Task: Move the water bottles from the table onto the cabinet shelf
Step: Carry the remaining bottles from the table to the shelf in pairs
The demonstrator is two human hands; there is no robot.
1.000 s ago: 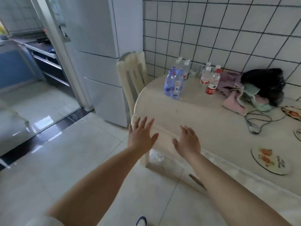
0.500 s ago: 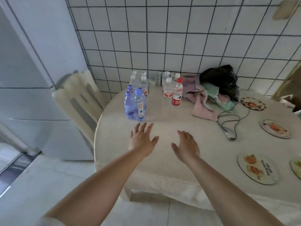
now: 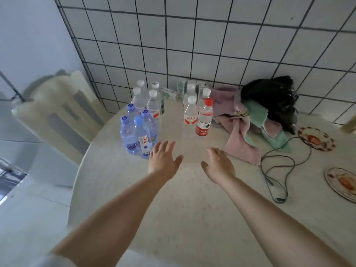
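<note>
Water bottles all upright on the tabletop (image 3: 173, 209), none held. Landmark = red-cap bottle (image 3: 204, 118): clear w/ red label, water nearly to the neck. Touching its left side, a white-cap bottle (image 3: 190, 112) w/ red-white label, 2 more white-caps (image 3: 205, 94) just behind. Well left of it, a cluster of 4 blue-cap bottles (image 3: 137, 132), bluish, full; behind those, 4 clear white-cap bottles (image 3: 147, 99) near the tiled wall (image 3: 212, 45). Small cartons (image 3: 180, 88) behind the red-cap one, at the wall. Right of it: pink & green cloths (image 3: 242, 135), dark bag (image 3: 269, 95), cable (image 3: 279, 170), patterned plates (image 3: 316, 138).

Left hand (image 3: 163, 160) in front-left of the red-cap bottle, fingers spread, holding nothing, just beside the blue-cap cluster. Right hand (image 3: 218, 163) in front of it, fingers relaxed, holding nothing.

Vs 0.5 s ago: both hands further over the tabletop, closer to the bottles; bottles unmoved.
</note>
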